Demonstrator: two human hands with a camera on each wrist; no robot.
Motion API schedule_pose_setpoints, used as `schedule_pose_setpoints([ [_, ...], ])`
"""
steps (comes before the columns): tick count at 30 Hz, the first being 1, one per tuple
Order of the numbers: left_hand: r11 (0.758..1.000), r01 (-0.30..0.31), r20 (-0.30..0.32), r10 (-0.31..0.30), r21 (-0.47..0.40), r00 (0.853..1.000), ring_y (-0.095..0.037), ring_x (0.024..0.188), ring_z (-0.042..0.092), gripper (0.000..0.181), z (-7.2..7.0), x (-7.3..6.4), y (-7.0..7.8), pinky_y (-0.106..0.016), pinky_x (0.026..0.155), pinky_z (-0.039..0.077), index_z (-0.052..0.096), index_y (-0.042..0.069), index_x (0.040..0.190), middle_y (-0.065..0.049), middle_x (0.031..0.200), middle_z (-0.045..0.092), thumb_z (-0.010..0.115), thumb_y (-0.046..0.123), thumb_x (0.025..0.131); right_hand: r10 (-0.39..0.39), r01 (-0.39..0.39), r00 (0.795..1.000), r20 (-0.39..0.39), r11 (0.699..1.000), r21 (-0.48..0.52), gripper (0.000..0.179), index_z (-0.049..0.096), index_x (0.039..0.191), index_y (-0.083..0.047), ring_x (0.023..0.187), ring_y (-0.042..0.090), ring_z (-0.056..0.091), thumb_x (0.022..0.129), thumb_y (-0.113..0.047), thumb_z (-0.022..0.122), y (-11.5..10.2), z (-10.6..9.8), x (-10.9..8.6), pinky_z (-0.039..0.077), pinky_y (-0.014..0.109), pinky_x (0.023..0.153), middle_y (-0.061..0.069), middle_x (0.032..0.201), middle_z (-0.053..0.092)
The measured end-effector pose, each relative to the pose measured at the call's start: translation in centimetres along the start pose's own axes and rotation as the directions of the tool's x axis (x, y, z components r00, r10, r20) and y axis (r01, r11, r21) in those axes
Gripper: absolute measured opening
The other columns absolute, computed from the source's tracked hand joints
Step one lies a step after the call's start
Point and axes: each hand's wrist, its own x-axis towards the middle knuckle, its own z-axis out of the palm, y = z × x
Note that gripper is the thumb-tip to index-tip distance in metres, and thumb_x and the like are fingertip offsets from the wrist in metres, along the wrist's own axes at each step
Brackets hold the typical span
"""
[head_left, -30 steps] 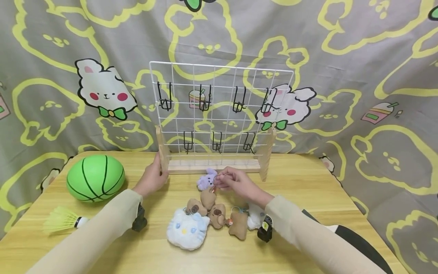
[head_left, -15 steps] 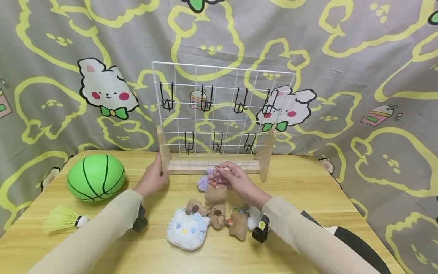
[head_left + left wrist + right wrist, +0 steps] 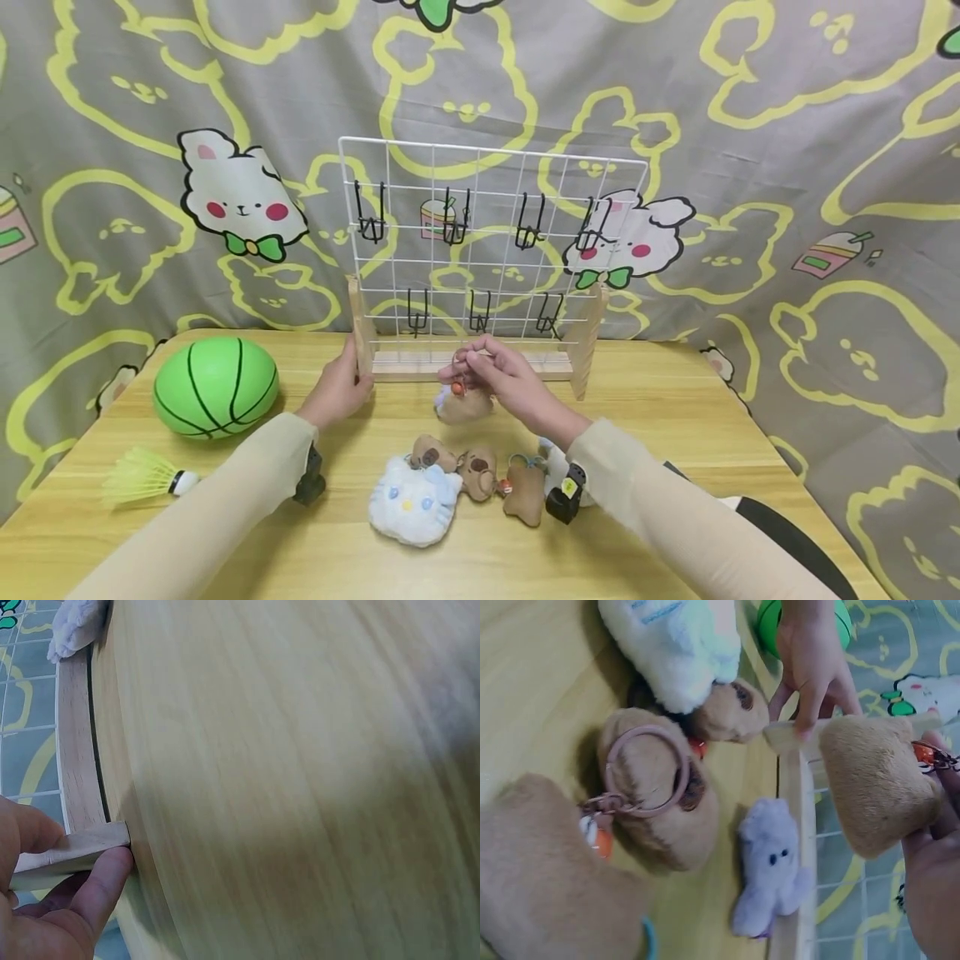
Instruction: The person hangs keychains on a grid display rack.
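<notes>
My right hand (image 3: 510, 379) pinches the metal ring of a brown plush keychain (image 3: 877, 784), which hangs above the table in front of the rack. A small orange bead (image 3: 924, 754) sits by its ring. My left hand (image 3: 337, 392) grips the left wooden post (image 3: 362, 329) of the white wire grid rack (image 3: 495, 150); in the left wrist view, thumb and fingers clasp the wooden end piece (image 3: 82, 851). Several black hooks (image 3: 529, 221) hang on the grid in two rows, bare. A purple plush (image 3: 769, 866) lies by the rack's base, partly hidden behind the brown one in the head view.
Nearer the front lie a white cat-face plush (image 3: 414, 504), several brown plush keychains (image 3: 523, 493) and a whitish plush (image 3: 555, 462) partly behind the right wrist. Left are a green ball (image 3: 216, 387) and a yellow shuttlecock (image 3: 146, 477). A black-and-white object (image 3: 787, 533) lies at right.
The right hand has taken the brown plush keychain from the pile and raised it by its ring, up and slightly left toward the rack. The left hand stays on the post.
</notes>
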Motion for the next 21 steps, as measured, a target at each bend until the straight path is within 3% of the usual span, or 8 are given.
schedule_pose_setpoints([
  [2, 1.000, 0.003, 0.002, -0.003, 0.004, 1.000, -0.060, 0.136, 0.051, 0.081, 0.0, 0.1, -0.2, -0.060, 0.099, 0.059, 0.001, -0.002, 0.166, -0.046, 0.154, 0.037, 0.050, -0.004, 0.101, -0.028, 0.028, 1.000, 0.011, 0.999, -0.038, 0.026, 0.055, 0.124, 0.006, 0.102, 0.006, 0.076, 0.114, -0.014, 0.040, -0.6, 0.3, 0.2, 0.061, 0.024, 0.093, 0.033, 0.126, 0.071],
  [9, 1.000, 0.004, -0.001, -0.004, 0.009, 1.000, -0.060, 0.137, 0.050, 0.080, 0.0, 0.0, -0.2, -0.061, 0.101, 0.057, 0.002, -0.004, 0.165, -0.046, 0.155, 0.037, 0.050, -0.003, 0.101, -0.099, 0.102, 0.995, 0.024, 0.987, -0.121, 0.025, 0.054, 0.123, 0.008, 0.111, 0.035, 0.075, 0.113, -0.008, 0.038, -3.0, 1.2, 1.5, 0.065, 0.035, 0.093, 0.033, 0.123, 0.071],
  [16, 1.000, -0.026, -0.019, 0.027, 0.014, 0.999, -0.059, 0.130, 0.057, 0.081, 0.0, 0.0, -0.3, -0.059, 0.097, 0.060, 0.005, -0.004, 0.165, -0.047, 0.150, 0.043, 0.052, -0.005, 0.099, -0.116, 0.116, 0.993, 0.014, 0.974, -0.194, 0.025, 0.054, 0.125, 0.006, 0.110, 0.039, 0.074, 0.113, -0.008, 0.038, -6.5, 2.2, 3.7, 0.066, 0.042, 0.089, 0.030, 0.126, 0.071],
  [21, 0.999, -0.047, -0.033, 0.047, 0.027, 0.998, -0.058, 0.122, 0.063, 0.080, -0.1, 0.0, -0.4, -0.057, 0.091, 0.063, 0.010, -0.005, 0.163, -0.047, 0.144, 0.048, 0.055, -0.006, 0.097, -0.127, 0.127, 0.992, 0.008, 0.974, -0.188, 0.023, 0.055, 0.123, 0.006, 0.107, 0.041, 0.073, 0.113, -0.008, 0.040, -8.9, 3.1, 5.3, 0.067, 0.037, 0.081, 0.029, 0.126, 0.071],
])
